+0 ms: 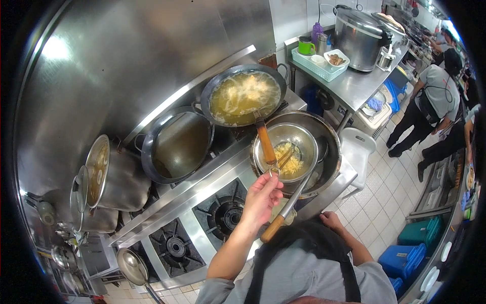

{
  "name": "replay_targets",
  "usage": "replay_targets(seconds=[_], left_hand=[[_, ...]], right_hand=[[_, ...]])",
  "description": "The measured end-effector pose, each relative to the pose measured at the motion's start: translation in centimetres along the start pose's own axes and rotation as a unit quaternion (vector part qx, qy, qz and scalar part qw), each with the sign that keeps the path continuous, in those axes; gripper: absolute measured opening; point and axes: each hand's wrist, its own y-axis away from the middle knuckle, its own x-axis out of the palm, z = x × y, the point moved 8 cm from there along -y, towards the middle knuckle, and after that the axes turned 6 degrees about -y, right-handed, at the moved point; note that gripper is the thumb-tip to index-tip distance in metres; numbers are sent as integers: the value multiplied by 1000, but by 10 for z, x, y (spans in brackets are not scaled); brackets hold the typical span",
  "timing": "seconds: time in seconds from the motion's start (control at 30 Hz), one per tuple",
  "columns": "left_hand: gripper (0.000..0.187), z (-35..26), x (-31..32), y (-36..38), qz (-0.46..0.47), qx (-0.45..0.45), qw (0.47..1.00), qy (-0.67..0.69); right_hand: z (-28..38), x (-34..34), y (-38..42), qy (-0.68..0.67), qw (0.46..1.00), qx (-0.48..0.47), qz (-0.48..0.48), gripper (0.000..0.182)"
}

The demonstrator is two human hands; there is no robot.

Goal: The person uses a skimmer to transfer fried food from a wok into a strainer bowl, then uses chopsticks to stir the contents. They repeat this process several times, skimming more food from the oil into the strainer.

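Observation:
My left hand (263,196) pinches the metal ring at the end of a wooden-handled utensil (265,139). Its metal end reaches into a wok of bubbling oil (245,96), where pale food is frying; the head is hidden there. Below the handle, a metal strainer bowl (306,137) with yellow fried bits and a pair of tongs or chopsticks sits over a large round pot (331,133). A second wooden-handled tool (287,210) leans across the pot's rim, near my left wrist. Beside my apron, my right hand (331,221) hangs with fingers curled, touching no tool.
A second wok (177,144) with dark liquid stands to the left. Beyond it is a tall stockpot (119,175). Bare burners (175,246) lie in front. A white stool (357,152) stands right of the pot. A person (435,96) is farther along the aisle.

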Motion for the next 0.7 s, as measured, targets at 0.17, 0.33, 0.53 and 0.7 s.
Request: replay_targets(seconds=[0.17, 0.33, 0.53, 0.7], left_hand=[[13, -2, 2, 1, -9, -3, 1000, 5], [13, -1, 2, 1, -6, -4, 1000, 9], [13, -1, 2, 1, -7, -4, 1000, 7], [13, -1, 3, 1, -6, -2, 1000, 7]], right_hand=[[3, -2, 2, -4, 1000, -1, -7, 34], [-1, 0, 0, -6, 1000, 6, -8, 34], [-2, 0, 1, -14, 1000, 19, -7, 34], [-10, 3, -4, -14, 1000, 18, -1, 35]])
